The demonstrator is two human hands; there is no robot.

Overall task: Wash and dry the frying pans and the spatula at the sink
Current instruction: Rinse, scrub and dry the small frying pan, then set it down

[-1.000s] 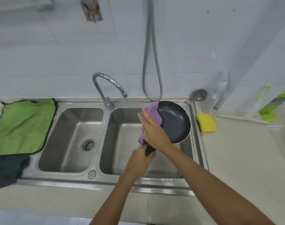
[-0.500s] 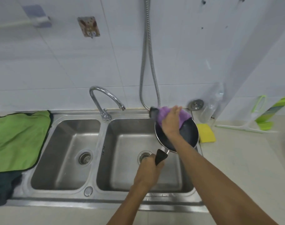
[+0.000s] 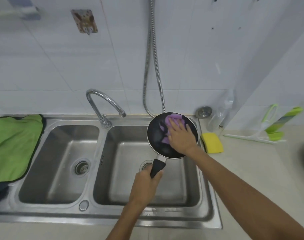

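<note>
Over the right basin (image 3: 130, 184) of the steel sink (image 3: 102, 220), a black frying pan (image 3: 155, 141) is held in the air, its open side turned up toward the camera and its far rim near the back edge of the sink. The left hand (image 3: 145, 182) grips the black handle (image 3: 157, 168) from below, fingers curled tightly round it. The right hand (image 3: 181, 135) lies inside the pan, its fingers (image 3: 173, 126) straight and slightly spread, pressing a purple cloth (image 3: 173, 117) flat against the dark inner surface. The cloth is bunched under the palm and shows at the fingertips and beside the hand.

The left basin (image 3: 57, 161) lies beside it, with a curved faucet (image 3: 102, 99) rising between the two basins at the back. A metal hose (image 3: 152, 66) hangs in a loop down the tiled wall behind the pan. A green cloth (image 3: 12, 144) is spread over the desk to the left of the sink, its edge lapping onto the sink rim. On the desk (image 3: 260, 179) to the right, a yellow sponge (image 3: 213, 142) sits just beside the sink, near the pan. A metal sink plug (image 3: 203, 111) leans at the wall behind it, next to a clear bottle (image 3: 217, 121). A green and white squeegee (image 3: 262, 134) lies further right.
</note>
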